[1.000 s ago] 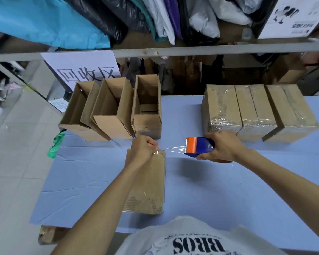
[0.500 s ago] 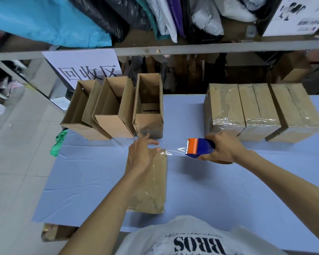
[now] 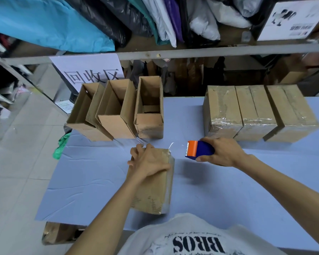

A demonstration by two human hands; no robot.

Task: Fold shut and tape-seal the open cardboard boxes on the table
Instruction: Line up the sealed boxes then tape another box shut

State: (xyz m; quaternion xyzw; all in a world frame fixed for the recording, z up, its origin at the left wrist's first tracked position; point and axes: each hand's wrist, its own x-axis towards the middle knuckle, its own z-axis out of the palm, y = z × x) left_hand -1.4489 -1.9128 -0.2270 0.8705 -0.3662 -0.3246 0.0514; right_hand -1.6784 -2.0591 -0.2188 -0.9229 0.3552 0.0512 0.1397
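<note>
A closed cardboard box point(image 3: 153, 190) lies on the blue table point(image 3: 219, 190) in front of me, clear tape along its right edge. My left hand point(image 3: 147, 160) presses flat on its far end, fingers straight. My right hand point(image 3: 222, 153) grips a blue and orange tape dispenser point(image 3: 198, 150) to the right of the box, apart from it. A loose tape end point(image 3: 170, 145) curls up at the box's far right corner. Three open boxes point(image 3: 118, 109) stand at the back left. Three taped boxes point(image 3: 256, 111) stand at the back right.
A metal shelf rail point(image 3: 191, 50) crosses above the table's far edge, with bags and a white sign point(image 3: 92, 69) behind. A green bag point(image 3: 62, 146) hangs off the table's left edge. Tiled floor lies to the left.
The tape strip between box and dispenser has been cut. My left hand went from pinching the tape at the box's corner to lying flat on the box top. The dispenser drew slightly away.
</note>
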